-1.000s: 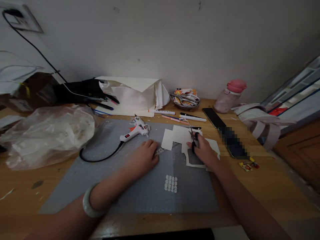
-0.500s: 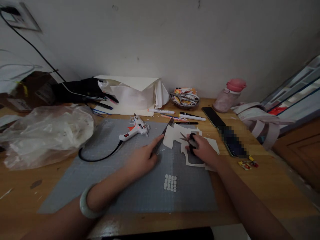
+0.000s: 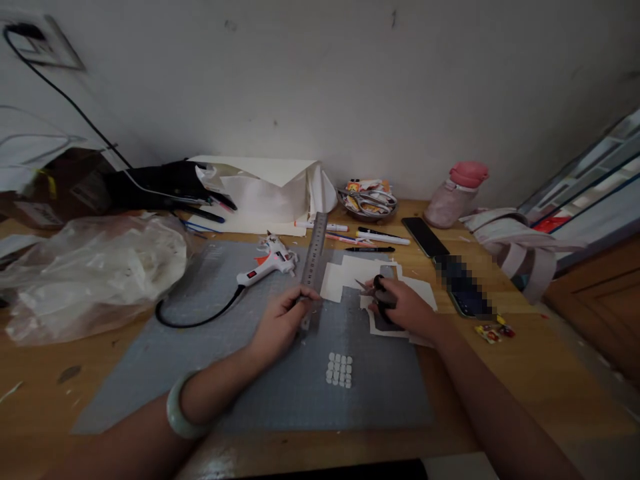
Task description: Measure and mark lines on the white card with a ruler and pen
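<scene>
Fingers (image 3: 303, 293) of the left hand (image 3: 283, 321) pinch a metal ruler (image 3: 313, 257) near its lower end, thumb against the others; fingers of the right hand (image 3: 413, 305) are curled about the black-handled scissors (image 3: 379, 283), whose blades stand parted. Both tools lie in view over the grey cutting mat (image 3: 270, 403), the ruler left of the cut white paper (image 3: 360, 269), the scissors over that paper's near part. Because the ruler is gripped toward one end with a long free length beyond, a loose pinch would probably let it swing, and its far tip could knock the white marker (image 3: 338, 227) or the glue gun (image 3: 270, 264) to its left. Since the blades are parted and face the left hand, closing the gap between the hands carelessly might nick a finger; a dipping blade might also snag or crease the paper. Long axis of the ruler: from the left hand away toward the wall (image 3: 320, 100), leaning slightly rightward, graduated face visible. Whether its lower end touches the mat cannot be told. Long axis of the scissors: roughly crosswise to it, tips leftward and slightly wallward.
</scene>
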Demonstrator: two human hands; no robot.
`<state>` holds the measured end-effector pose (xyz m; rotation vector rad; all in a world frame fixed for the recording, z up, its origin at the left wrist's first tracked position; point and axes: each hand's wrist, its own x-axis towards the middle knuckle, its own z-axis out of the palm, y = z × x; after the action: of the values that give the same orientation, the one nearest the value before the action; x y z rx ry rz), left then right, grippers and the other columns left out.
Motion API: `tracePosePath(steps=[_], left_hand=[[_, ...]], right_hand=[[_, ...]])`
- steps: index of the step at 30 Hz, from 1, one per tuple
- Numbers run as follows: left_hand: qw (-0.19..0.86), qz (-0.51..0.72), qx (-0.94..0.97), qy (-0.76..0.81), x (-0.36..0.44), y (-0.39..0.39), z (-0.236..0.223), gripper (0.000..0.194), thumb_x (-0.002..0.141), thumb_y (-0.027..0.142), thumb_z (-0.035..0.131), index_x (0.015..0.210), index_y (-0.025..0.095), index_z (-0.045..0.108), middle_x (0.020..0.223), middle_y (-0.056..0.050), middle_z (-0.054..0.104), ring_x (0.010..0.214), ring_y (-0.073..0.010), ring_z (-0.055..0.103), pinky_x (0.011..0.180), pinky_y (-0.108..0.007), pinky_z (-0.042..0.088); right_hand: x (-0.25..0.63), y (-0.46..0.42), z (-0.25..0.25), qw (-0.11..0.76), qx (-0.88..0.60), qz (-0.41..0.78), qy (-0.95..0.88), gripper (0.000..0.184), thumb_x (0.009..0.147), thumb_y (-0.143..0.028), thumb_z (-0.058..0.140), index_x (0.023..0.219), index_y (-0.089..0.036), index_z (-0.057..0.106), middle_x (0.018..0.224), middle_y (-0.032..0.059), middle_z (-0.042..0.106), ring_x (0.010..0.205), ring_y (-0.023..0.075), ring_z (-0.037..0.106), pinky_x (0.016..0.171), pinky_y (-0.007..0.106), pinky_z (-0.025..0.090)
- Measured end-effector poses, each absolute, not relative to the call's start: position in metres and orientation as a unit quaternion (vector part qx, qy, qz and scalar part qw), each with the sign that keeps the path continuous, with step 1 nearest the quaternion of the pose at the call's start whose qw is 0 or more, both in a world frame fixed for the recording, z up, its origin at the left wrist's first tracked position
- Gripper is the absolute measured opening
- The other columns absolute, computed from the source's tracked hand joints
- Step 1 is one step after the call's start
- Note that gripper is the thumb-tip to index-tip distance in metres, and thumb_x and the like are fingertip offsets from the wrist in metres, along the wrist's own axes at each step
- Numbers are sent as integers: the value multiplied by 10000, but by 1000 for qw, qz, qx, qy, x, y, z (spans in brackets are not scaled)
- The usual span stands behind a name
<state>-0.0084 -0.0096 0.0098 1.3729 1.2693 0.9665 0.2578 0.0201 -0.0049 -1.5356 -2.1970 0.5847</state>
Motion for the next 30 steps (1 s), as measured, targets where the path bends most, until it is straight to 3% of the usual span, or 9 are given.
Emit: tracePosePath(steps=[5,14,18,30], left_hand=[[522,416,535,518,-8,-9,7,167,770,330,478,768,207,590,473,75,335,426,-100,333,429,-208,256],[544,410,529,506,-6,-11,2,183,771,352,480,778,199,581,455,88,319,383,-81,294,403,-198,235],[546,405,533,503,-6,-10,4,169,769,341,480,769,201,573,458,88,330,384,-77,285,395,-193,224],[567,383,527,504,-4,-10,5,181,739,365,485,774,205,562,467,87,332,401,-87,289,409,-194,216]], right_hand=[[258,29,-12,279,-607,102,-737,297,818,-396,546,1018,-177,556,1023,138,646,999,293,590,876,417,449],[255,46,-17,239,-603,57,-759,315,843,-408,514,1030,-155,527,992,169,641,928,315,589,818,422,441],[252,40,-13,205,-624,58,-752,289,855,-422,501,970,-159,532,934,166,644,886,311,591,780,400,442],[248,31,-13,220,-617,135,-744,295,843,-385,524,1054,-179,539,1011,132,656,952,274,608,795,352,454]])
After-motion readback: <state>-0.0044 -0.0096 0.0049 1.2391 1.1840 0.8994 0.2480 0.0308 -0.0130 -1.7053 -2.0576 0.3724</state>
